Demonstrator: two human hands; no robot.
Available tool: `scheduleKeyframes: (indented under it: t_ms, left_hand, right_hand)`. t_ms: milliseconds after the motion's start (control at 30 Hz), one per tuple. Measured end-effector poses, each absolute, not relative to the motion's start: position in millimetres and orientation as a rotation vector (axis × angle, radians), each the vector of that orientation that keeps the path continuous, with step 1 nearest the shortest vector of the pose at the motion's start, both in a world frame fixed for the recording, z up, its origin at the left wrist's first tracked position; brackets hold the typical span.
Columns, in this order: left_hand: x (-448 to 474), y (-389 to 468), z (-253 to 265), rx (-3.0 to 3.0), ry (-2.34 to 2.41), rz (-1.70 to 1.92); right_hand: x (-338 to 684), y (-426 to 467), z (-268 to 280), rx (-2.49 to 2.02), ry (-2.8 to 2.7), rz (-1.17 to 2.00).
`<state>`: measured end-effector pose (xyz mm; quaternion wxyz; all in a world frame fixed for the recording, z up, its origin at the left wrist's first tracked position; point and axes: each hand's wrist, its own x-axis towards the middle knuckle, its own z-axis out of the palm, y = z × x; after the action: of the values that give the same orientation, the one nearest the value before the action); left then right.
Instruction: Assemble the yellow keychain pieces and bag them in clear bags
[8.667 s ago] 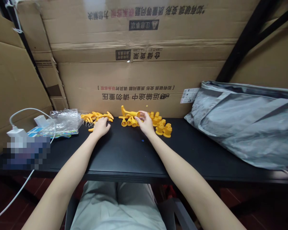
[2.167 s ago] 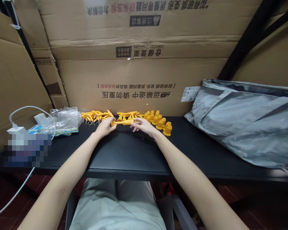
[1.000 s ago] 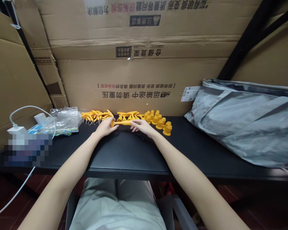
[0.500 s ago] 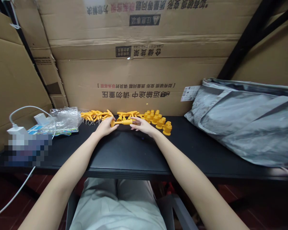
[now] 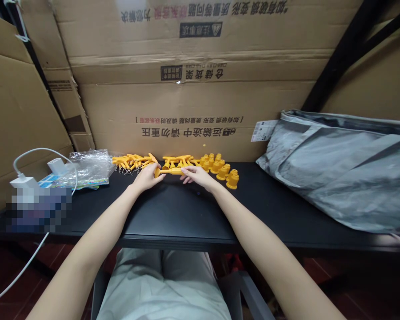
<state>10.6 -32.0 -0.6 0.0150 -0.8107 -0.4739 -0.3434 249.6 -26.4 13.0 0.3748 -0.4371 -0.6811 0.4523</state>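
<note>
A yellow corkscrew (image 5: 174,171) lies level between my two hands, just above the black table. My left hand (image 5: 147,178) is closed on its wider left end. At the right end, my right hand (image 5: 198,176) pinches it with thumb and fingers; that tip is hidden by them. Beyond my left hand lies a pile of yellow T-shaped handles with metal spirals (image 5: 130,161). Several more yellow corkscrews (image 5: 178,160) sit in a row behind the held one. Yellow bell-shaped caps (image 5: 232,179) stand upright to the right of my right hand.
Cardboard (image 5: 193,98) walls off the back of the black table (image 5: 186,218). A grey fabric bag (image 5: 340,173) fills the right side. To the left are crumpled clear plastic (image 5: 88,166), a white charger (image 5: 24,186) with its cable, and a blurred-out object (image 5: 40,209).
My right hand's fingers have closed in on the corkscrew's right end, shifting slightly left. My left hand keeps its grip in nearly the same place.
</note>
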Motion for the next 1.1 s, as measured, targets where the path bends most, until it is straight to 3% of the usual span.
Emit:
scheduleKeyframes:
  t_ms: [433,767,900,1100]
  left_hand:
    - [11,-33,0,-2.526,-1.454,-1.06]
    - [13,-35,-2,-2.605,-1.48,-1.072]
    - [11,-34,-3,-2.644,-1.552,-1.035]
    - [10,-33,-5,-2.654,-1.598,-0.974]
  right_hand:
    - [241,-27,11,-1.202,-1.556,1.31]
    - [236,-28,18,-0.96,-0.976,1.621]
    - [247,-16,17,-0.925,-0.817,1.414]
    - [264,5,-4,-1.076,-1.134,0.632]
